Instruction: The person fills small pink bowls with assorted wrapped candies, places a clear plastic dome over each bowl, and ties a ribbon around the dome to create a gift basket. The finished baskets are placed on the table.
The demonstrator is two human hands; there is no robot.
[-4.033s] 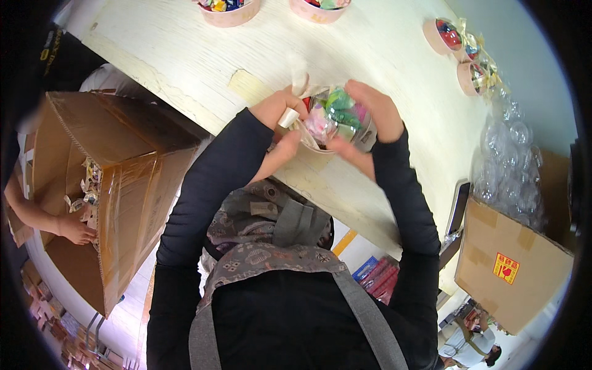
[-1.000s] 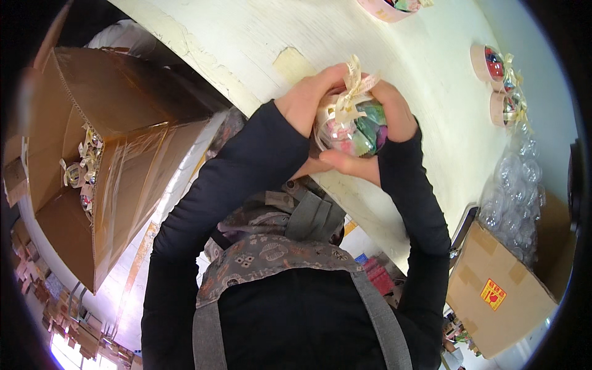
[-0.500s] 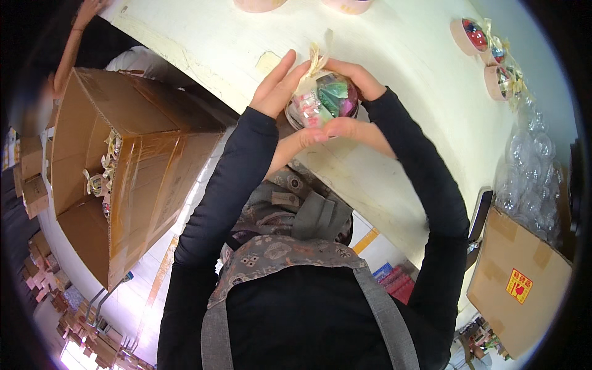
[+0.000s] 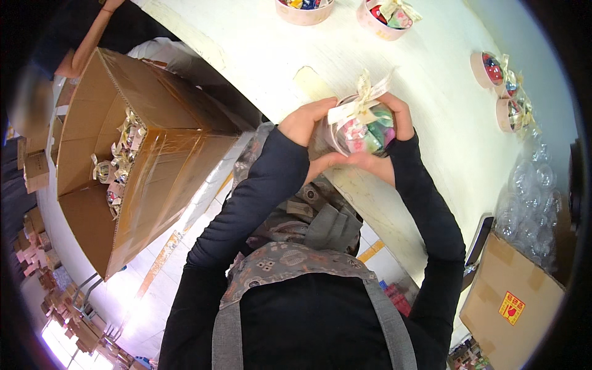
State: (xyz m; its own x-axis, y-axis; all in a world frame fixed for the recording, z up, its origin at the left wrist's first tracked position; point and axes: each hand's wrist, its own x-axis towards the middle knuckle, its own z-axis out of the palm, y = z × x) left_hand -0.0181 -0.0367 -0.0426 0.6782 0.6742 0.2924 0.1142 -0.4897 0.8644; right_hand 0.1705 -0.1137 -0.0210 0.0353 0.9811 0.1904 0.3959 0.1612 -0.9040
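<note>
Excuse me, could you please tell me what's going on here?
A person's left hand and right hand are cupped around a clear round container with colourful contents and a cream ribbon bow, at the edge of a white table. Pink tubs stand farther back. More ribboned containers lie in an open cardboard box at left.

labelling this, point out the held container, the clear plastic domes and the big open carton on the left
Held container (image 4: 365, 133): head view, clear dome
Clear plastic domes (image 4: 528, 203): head view, mid-pile
Open carton (image 4: 161, 182): head view, outer wall
</note>
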